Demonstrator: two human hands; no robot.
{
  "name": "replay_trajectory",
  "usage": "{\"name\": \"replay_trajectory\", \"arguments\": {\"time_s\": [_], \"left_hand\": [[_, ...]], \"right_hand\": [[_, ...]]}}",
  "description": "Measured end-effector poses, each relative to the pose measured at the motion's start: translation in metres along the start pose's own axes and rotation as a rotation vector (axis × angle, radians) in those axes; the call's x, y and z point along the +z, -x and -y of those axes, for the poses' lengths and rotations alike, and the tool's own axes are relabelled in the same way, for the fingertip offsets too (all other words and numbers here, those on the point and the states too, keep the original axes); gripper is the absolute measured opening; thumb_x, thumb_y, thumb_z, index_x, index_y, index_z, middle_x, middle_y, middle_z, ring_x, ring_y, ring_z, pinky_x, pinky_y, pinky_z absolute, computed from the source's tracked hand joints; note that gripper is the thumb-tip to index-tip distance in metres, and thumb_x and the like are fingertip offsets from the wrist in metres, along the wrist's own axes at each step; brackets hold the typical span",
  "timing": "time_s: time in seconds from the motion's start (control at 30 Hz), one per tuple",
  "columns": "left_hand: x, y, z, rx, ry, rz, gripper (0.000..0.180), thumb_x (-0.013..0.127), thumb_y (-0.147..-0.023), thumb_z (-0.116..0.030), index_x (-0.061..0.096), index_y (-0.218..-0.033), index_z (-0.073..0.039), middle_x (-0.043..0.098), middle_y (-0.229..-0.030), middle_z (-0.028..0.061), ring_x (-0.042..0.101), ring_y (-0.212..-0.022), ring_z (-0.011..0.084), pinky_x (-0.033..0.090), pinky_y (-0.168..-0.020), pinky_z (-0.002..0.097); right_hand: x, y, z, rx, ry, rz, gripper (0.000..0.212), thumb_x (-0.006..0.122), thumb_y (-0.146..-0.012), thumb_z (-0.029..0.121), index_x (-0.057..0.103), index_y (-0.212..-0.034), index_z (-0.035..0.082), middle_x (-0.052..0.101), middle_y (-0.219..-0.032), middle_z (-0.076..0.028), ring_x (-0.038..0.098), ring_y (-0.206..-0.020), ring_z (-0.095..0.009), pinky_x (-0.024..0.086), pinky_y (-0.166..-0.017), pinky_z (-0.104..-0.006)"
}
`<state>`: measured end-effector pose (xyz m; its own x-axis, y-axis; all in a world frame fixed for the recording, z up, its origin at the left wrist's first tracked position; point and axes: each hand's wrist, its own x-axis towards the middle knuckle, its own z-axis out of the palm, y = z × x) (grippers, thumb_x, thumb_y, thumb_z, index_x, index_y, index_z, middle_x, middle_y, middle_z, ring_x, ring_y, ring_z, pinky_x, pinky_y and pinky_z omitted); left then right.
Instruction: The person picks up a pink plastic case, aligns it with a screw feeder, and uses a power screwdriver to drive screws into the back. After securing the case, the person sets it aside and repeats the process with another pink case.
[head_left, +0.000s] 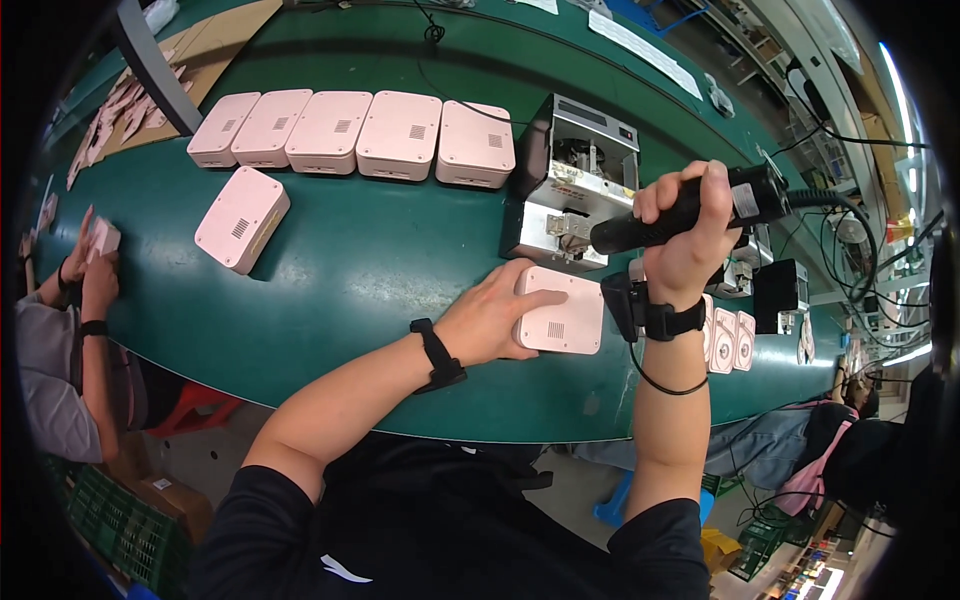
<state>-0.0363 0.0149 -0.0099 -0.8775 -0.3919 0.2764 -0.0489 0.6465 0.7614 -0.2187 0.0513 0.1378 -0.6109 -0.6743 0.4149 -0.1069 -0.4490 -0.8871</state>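
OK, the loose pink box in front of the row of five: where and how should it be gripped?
I'd grip the loose pink box across its two long side walls, likely with the left hand, coming from the near right. It lies apart from the row, so both walls look free; its broad, flat top offers little to pinch.

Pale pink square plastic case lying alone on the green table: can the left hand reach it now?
Probably yes, once freed: the left hand is occupied with another pale pink case, but only green tabletop shows between that hand and the lone case.
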Motion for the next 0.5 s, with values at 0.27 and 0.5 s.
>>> {"name": "replay_trajectory", "arguments": {"time_s": [0.27, 0.5], "left_hand": [[0.003, -0.004, 0.002, -0.016, 0.035, 0.009, 0.078, 0.089, -0.062, -0.022, 0.061, -0.134, -0.027, 0.043, -0.139, 0.0160, 0.049, -0.129, 0.0356, 0.047, -0.106, 0.0450], [0.006, -0.002, 0.004, 0.006, -0.002, -0.011, 0.078, 0.090, -0.061, -0.020, 0.061, -0.133, -0.025, 0.043, -0.139, 0.0164, 0.049, -0.128, 0.0368, 0.047, -0.106, 0.0452]], "right_hand": [[0.008, 0.026, 0.015, 0.050, -0.096, 0.097, 0.031, 0.049, -0.100, 0.038, 0.051, -0.099, 0.007, 0.049, -0.066, -0.006, 0.046, -0.054, -0.017, 0.043, -0.058, -0.0347], [0.016, 0.038, -0.010, 0.096, -0.073, 0.113, 0.030, 0.051, -0.099, 0.037, 0.050, -0.099, 0.007, 0.050, -0.066, -0.007, 0.047, -0.053, -0.017, 0.044, -0.056, -0.0353]]}}
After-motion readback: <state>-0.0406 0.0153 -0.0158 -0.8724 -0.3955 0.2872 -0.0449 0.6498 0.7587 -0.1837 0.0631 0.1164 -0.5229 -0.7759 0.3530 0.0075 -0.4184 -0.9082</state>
